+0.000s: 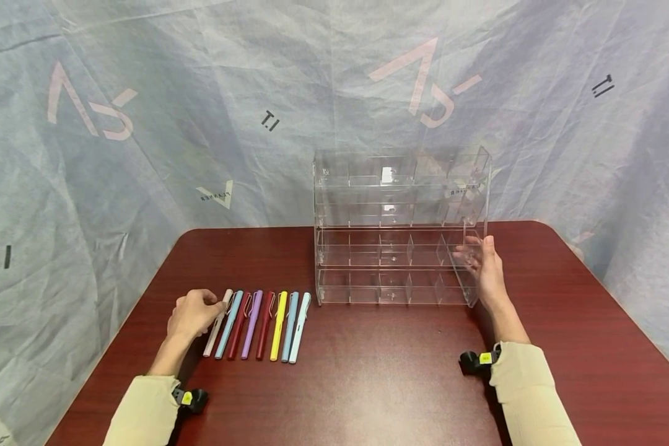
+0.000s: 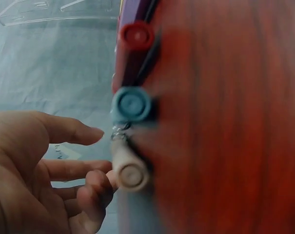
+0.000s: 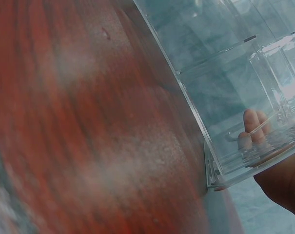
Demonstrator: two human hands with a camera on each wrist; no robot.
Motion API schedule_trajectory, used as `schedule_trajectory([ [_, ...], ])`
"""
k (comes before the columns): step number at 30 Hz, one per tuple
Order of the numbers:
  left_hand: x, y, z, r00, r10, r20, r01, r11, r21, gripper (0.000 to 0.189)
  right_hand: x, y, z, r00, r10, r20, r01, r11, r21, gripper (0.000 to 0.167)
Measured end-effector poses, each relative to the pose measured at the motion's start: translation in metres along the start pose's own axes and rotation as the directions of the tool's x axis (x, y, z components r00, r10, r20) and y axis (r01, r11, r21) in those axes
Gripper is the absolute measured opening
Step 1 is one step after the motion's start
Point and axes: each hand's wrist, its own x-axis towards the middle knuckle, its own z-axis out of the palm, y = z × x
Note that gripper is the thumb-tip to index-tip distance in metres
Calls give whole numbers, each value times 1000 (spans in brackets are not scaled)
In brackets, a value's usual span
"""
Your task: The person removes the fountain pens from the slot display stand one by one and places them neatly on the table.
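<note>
My left hand [image 1: 195, 314] is at the left end of a row of capped pens. Its fingertips touch the beige pen [image 1: 217, 325], while the thumb side stands apart from it in the left wrist view. The light blue pen [image 2: 131, 105] lies beside the beige one, then a dark red pen [image 1: 238, 326] and a purple pen [image 1: 252, 325]. With my right hand [image 1: 492, 272] I grip the right side panel of a clear acrylic display rack [image 1: 393, 266]; some fingers [image 3: 250, 119] show through the plastic.
Farther right in the row lie another dark red pen [image 1: 265, 326], a yellow pen [image 1: 279, 326], a blue pen [image 1: 290, 328] and a pale pen [image 1: 300, 328]. The rack has several divided tiers. Grey printed cloth [image 1: 245, 74] hangs behind the red-brown table [image 1: 368, 384].
</note>
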Motion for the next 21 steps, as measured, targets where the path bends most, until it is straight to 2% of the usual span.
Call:
schedule_trajectory([
  [5, -5, 8, -7, 997, 8, -72, -6, 1000, 27, 37, 1, 0, -2, 1000, 7, 4, -7, 1000, -13, 48],
  [10, -13, 21, -8, 988, 60, -141, -54, 997, 47, 35, 2, -2, -8, 1000, 16, 16, -16, 1000, -15, 48],
  [13, -17, 27, -7, 980, 98, -173, -90, 995, 52, 34, 0, -3, -12, 1000, 26, -2, -26, 999, -25, 42],
  [16, -22, 32, -6, 963, 152, -224, -142, 988, 63, 32, -1, -6, -15, 998, 33, -53, -34, 999, -10, 32],
  [18, -25, 36, -4, 944, 197, -263, -184, 980, 75, 30, -1, -11, -15, 992, 25, -122, -27, 1000, -13, 24],
  [19, -27, 37, -2, 934, 220, -280, -206, 975, 80, 30, -1, -15, -14, 986, 3, -166, -11, 999, -45, 22],
  [21, -31, 41, 1, 914, 265, -308, -252, 964, 83, 29, -1, -25, -11, 965, -69, -253, 22, 983, -182, 26],
])
